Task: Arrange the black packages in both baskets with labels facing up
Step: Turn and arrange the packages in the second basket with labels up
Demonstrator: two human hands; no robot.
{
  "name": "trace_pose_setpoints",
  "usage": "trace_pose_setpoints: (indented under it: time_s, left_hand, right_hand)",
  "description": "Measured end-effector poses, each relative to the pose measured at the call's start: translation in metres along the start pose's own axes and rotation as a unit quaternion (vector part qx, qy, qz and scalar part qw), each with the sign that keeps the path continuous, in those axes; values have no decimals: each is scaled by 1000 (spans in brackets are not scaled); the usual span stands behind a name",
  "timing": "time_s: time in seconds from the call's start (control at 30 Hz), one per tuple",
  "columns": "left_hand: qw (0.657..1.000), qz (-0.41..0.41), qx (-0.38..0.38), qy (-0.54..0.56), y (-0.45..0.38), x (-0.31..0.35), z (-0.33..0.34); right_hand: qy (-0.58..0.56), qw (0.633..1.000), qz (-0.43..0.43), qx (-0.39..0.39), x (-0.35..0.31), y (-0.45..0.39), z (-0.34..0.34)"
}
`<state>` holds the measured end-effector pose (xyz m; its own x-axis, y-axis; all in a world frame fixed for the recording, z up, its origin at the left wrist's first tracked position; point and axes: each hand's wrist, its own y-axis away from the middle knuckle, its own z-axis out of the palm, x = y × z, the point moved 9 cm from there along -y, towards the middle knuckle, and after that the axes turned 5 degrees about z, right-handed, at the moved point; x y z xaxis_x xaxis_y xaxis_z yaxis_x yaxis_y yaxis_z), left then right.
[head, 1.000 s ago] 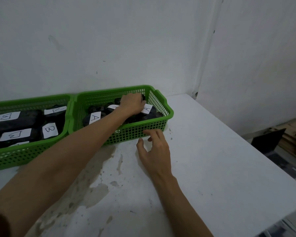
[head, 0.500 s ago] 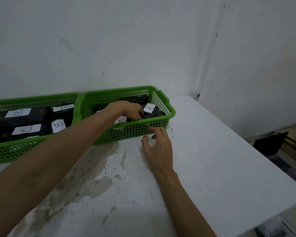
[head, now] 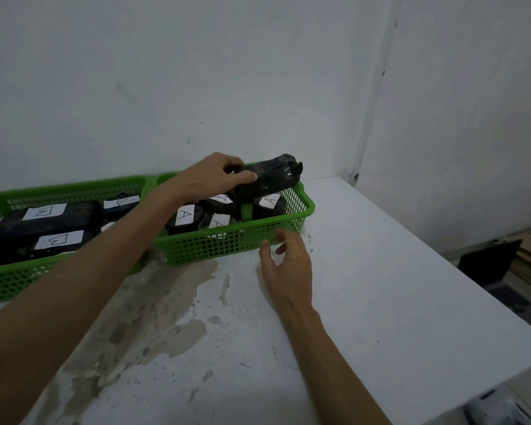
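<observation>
Package (head: 265,179), black and shiny, is in the left hand (head: 210,176), held above the far part of the right basket (head: 227,245). The fingers curl around its left end and the thumb lies along its near side; no label shows on it. Under it, four packages with "A" labels (head: 185,214) facing up lie in this basket, close together. The left basket (head: 12,280) touches the right one along the side and holds packages with "B" labels (head: 45,211) facing up.

The right hand (head: 287,265) rests on the table (head: 365,286) with relaxed fingers, gripping nothing; its fingertips are at the near wall of the right basket, near the right corner. Both baskets stand against the back wall (head: 196,72). To the right of the baskets the table is white and bare up to its right edge, where a side wall (head: 472,118) meets the corner. In front of the baskets the table is stained.
</observation>
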<state>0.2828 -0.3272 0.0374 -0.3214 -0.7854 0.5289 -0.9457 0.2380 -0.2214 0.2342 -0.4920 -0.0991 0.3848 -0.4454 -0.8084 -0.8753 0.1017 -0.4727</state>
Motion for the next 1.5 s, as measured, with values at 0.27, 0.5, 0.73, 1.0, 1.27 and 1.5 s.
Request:
trace_pose_setpoints:
  time_s: [0.27,0.5,0.73,1.0,1.27,1.5]
  left_hand:
    - [982,-72,8,176,81,-19,37]
    - [921,-198,29,335,107,-43,55]
    - [876,-178,69,443,108,-45,38]
    - [914,-147,93,366,103,-55,35]
    - [916,-120,167,343,93,-56,27]
    - [949,-95,243,178,99,-73,0]
  right_hand:
    - [-104,994,32,-17,-5,5,-2]
    - [-107,992,-66,-20,-35,14,-7]
    - [-96,989,-111,-10,-51,19,-11]
    - [-51,996,-75,-2,-48,11,-8]
    - [288,908,-297,-60,-120,-20,8]
    - [401,861,-126,-287,-89,-111,32]
